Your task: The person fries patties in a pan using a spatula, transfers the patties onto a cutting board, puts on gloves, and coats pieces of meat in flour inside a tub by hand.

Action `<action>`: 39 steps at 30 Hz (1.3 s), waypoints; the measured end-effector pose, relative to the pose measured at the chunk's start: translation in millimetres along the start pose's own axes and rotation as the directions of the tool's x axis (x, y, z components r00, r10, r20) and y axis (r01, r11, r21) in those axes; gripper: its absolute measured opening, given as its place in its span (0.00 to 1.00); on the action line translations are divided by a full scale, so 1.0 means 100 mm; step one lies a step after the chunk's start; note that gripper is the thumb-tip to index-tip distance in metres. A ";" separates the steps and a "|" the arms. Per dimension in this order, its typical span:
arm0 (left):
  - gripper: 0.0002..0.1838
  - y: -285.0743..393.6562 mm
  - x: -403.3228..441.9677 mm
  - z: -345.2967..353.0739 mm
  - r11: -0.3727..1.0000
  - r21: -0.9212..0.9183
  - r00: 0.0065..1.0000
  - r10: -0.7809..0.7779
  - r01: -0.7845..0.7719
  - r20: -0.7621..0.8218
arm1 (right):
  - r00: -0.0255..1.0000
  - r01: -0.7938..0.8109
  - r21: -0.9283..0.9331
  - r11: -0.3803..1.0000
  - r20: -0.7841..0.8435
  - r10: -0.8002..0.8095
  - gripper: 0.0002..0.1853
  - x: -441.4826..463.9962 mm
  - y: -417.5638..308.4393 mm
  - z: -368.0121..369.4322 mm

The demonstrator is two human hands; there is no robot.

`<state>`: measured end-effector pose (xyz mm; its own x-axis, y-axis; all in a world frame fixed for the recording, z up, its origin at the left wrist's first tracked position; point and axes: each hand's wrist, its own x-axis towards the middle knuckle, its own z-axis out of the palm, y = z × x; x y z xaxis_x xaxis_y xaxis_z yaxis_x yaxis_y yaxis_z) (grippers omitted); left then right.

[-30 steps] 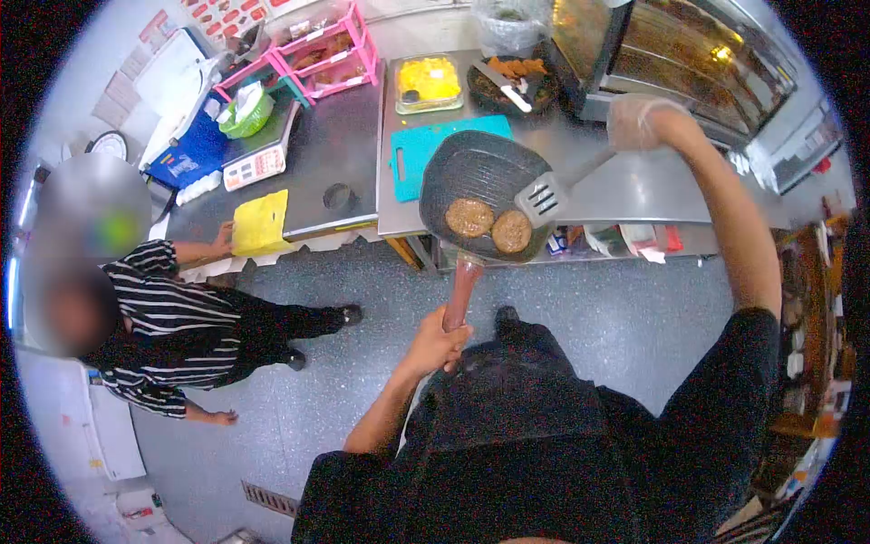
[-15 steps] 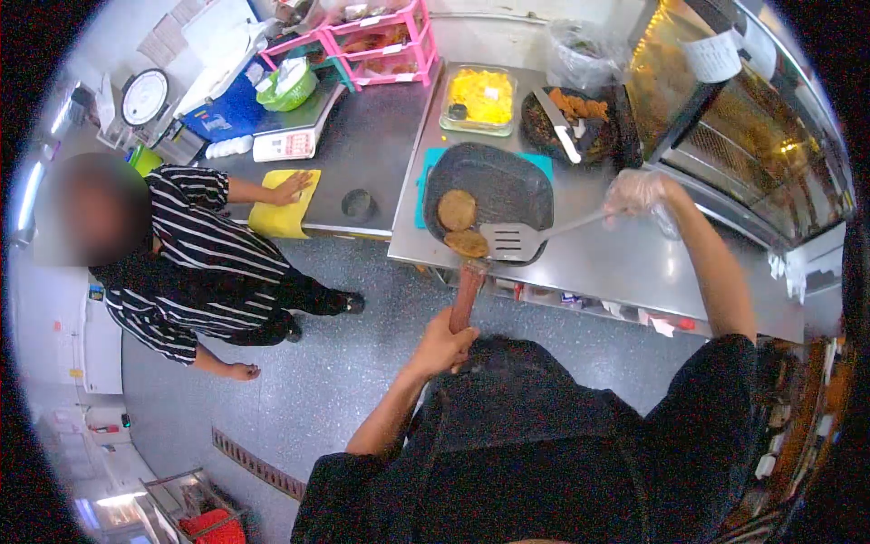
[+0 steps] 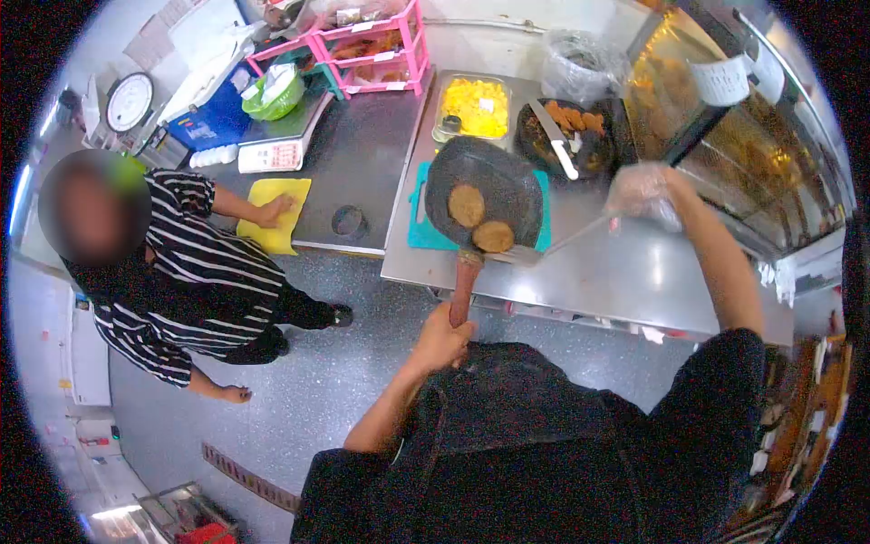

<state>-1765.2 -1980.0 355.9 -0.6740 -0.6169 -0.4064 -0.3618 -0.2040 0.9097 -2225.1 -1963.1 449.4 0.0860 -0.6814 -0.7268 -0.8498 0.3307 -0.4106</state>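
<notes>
My left hand (image 3: 444, 343) is closed round the brown handle of a dark square frying pan (image 3: 503, 186), over a teal cutting board (image 3: 420, 234). Two round browned patties (image 3: 467, 206) lie in the pan, one nearer the handle. In a clear plastic glove, my right hand (image 3: 648, 195) grips the handle of a slotted spatula (image 3: 530, 255). The spatula's blade is blurred and sits beside the nearer patty, at the pan's front edge; I cannot tell whether it touches the patty.
Behind the pan stand a glass dish of yellow food (image 3: 476, 107) and a black pan (image 3: 535, 140) with browned pieces and a knife (image 3: 555, 136). A glass display case (image 3: 725, 154) borders the right. A co-worker in stripes (image 3: 204, 263) rests a hand on a yellow cloth (image 3: 272, 238).
The pan has tilted and shifted slightly. The nearer patty now lies flat inside the pan, off the spatula, whose blade has moved right and down. The co-worker's hand has slid slightly on the cloth.
</notes>
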 end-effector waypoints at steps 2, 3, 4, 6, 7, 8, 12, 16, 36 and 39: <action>0.14 -0.04 0.03 -0.05 1.000 -0.014 1.000 -0.007 0.007 -0.009 | 0.950 0.310 -0.218 0.925 0.048 -0.307 0.16 0.03 -0.14 0.04; 0.14 -0.11 0.05 -0.07 0.998 -0.057 1.000 -0.009 0.009 0.002 | 0.975 0.169 -0.100 0.981 -0.126 -0.181 0.17 -0.10 -0.27 0.20; 0.13 -0.15 0.07 -0.09 0.995 -0.097 1.000 -0.008 0.010 0.016 | 0.958 0.042 0.046 0.998 -0.284 -0.027 0.18 -0.23 -0.47 0.34; 0.13 -0.20 0.10 -0.09 0.992 -0.128 0.999 -0.007 0.011 0.033 | 0.930 0.061 -0.069 0.996 -0.358 -0.082 0.18 -0.30 -0.57 0.45; 0.13 -0.22 0.08 -0.09 0.988 -0.155 0.999 -0.013 0.021 0.051 | 0.897 0.075 -0.179 0.981 -0.419 -0.145 0.19 -0.31 -0.58 0.49; 0.13 -0.22 0.08 -0.08 0.988 -0.154 0.998 -0.017 0.025 0.055 | 0.879 0.100 -0.139 0.985 -0.452 -0.153 0.20 -0.35 -0.60 0.50; 0.12 -0.31 0.10 0.03 0.981 -0.191 0.998 -0.016 0.028 0.068 | 0.710 -0.391 -0.179 0.903 -0.683 0.172 0.22 -0.54 -1.08 0.53; 0.12 -0.32 0.07 0.08 0.970 -0.232 0.997 -0.063 0.072 0.048 | 0.693 -0.439 -0.214 0.873 -0.699 0.177 0.19 -0.55 -1.14 0.54; 0.11 -0.47 -0.08 0.04 0.973 -0.232 0.999 -0.002 0.013 0.047 | 0.853 0.237 0.181 0.955 -0.509 -0.115 0.13 0.53 0.10 0.88; 0.10 -0.49 -0.07 0.02 0.970 -0.240 0.999 -0.010 0.020 0.043 | 0.800 0.232 0.190 0.954 -0.596 -0.076 0.15 0.30 -0.09 0.79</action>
<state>-1744.1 -1963.6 314.0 -0.6975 -0.5812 -0.4191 -0.2101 -0.3933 0.8951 -2173.5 -1935.4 387.7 -0.1769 -0.9588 -0.2222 -0.6917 0.2817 -0.6650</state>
